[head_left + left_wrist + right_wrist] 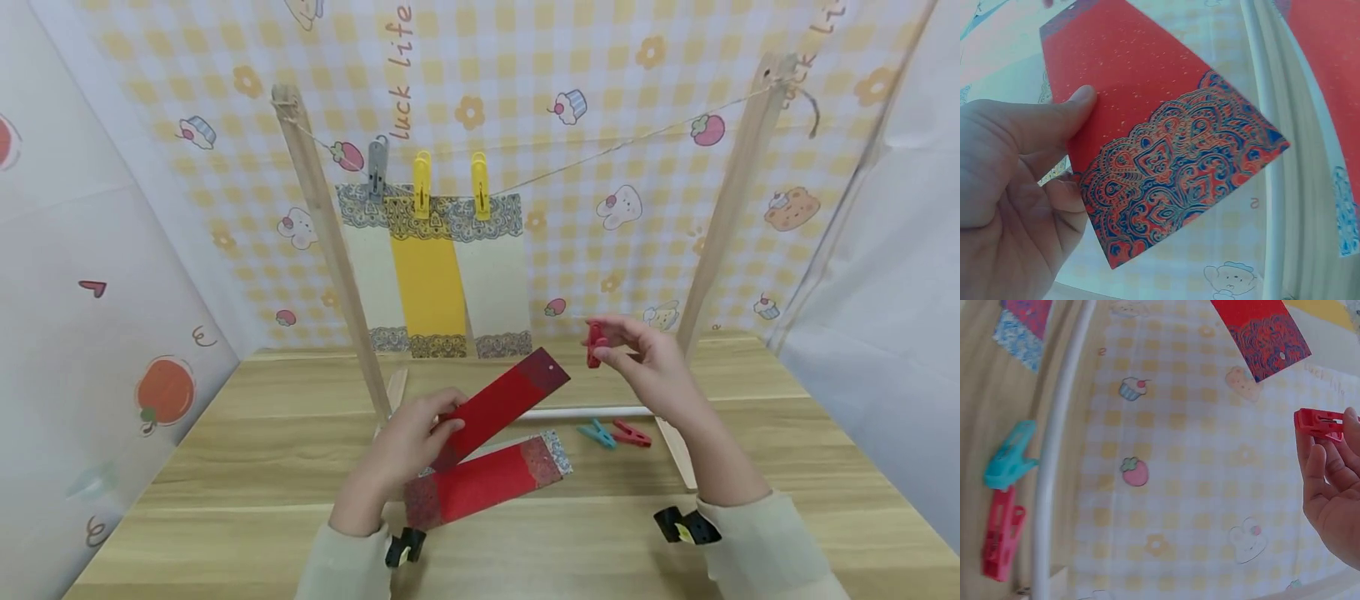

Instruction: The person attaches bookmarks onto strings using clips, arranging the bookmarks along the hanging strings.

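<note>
My left hand (416, 437) pinches a red bookmark-like card (498, 404) between thumb and fingers. The card slants up to the right, and its far end has a small hole; lace-patterned bands (1179, 169) cover its ends. In my right hand (652, 362) a red clothespin (595, 343) is pinched between thumb and fingertips, level with the card's upper end and apart from it. Under the left hand, another red card (491, 481) lies on the table, over a pale patterned one (557, 450). Three cards hang from the string, among them a yellow card (429, 287).
A grey clothespin (377, 171) and two yellow ones (422, 183) grip the string (600, 156) between wooden posts (731, 200). A teal clothespin (597, 433) and another red one (632, 434) lie on the table (600, 550) near a white rod (585, 412).
</note>
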Tool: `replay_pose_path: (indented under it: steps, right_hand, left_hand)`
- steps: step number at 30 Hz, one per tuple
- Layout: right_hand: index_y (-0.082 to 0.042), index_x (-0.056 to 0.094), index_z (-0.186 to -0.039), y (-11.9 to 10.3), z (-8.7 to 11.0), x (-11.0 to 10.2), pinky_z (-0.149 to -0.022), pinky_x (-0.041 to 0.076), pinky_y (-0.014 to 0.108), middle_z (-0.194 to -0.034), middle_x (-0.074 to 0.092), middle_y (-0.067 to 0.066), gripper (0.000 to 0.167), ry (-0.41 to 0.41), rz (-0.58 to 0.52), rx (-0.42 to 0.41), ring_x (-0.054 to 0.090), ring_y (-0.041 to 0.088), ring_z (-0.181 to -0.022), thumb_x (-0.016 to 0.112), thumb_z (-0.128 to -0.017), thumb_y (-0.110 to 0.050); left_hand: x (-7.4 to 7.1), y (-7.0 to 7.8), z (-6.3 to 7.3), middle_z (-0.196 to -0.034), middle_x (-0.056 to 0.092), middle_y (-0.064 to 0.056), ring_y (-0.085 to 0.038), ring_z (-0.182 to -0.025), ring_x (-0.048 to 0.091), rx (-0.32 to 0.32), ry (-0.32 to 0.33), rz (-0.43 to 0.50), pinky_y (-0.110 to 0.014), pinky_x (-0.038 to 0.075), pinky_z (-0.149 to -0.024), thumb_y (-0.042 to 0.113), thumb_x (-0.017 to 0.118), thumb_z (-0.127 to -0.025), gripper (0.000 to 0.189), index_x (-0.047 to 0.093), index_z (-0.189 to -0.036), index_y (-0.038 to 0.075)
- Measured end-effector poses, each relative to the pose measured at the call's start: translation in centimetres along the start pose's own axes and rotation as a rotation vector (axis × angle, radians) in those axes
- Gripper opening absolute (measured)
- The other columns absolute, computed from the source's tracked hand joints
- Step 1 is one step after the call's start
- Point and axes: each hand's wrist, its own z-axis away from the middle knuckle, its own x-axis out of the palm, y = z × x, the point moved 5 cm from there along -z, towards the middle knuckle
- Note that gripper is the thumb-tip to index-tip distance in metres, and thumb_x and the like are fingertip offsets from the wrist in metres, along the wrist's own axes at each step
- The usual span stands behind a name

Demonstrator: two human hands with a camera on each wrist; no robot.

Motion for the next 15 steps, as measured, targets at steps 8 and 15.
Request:
replay_pose_path:
  steps: [8, 15]
  right_hand:
    - [0.001, 0.059, -0.129, -2.8, -1.6, -0.6, -0.078, 0.054, 0.016, -0.100, 0.069, -0.019, 0.031, 0.034, -0.074, -0.060, 0.065, -0.002, -0.093, 0.058, -0.099, -0.004]
    - [0.003, 0.060, -0.123, -5.8, -2.7, -1.5, -0.072, 0.055, 0.017, -0.097, 0.070, -0.018, 0.027, 0.076, -0.122, -0.159, 0.067, 0.002, -0.089, 0.059, -0.097, 0.001]
  left_hand:
    - [-1.1, 0.3, -0.6, -0.101, 0.075, -0.005, -0.020, -0.093, 0.070, 0.051, 0.083, 0.027, -0.024, 0.057, -0.070, 0.001, 0.071, -0.089, 0.023, 0.067, -0.109, 0.010]
    - [-2.0, 1.1, -1.0, -0.104, 0.075, -0.008, -0.022, -0.095, 0.070, 0.080, 0.117, 0.105, -0.025, 0.059, -0.067, 0.001, 0.069, -0.090, 0.022, 0.068, -0.110, 0.009]
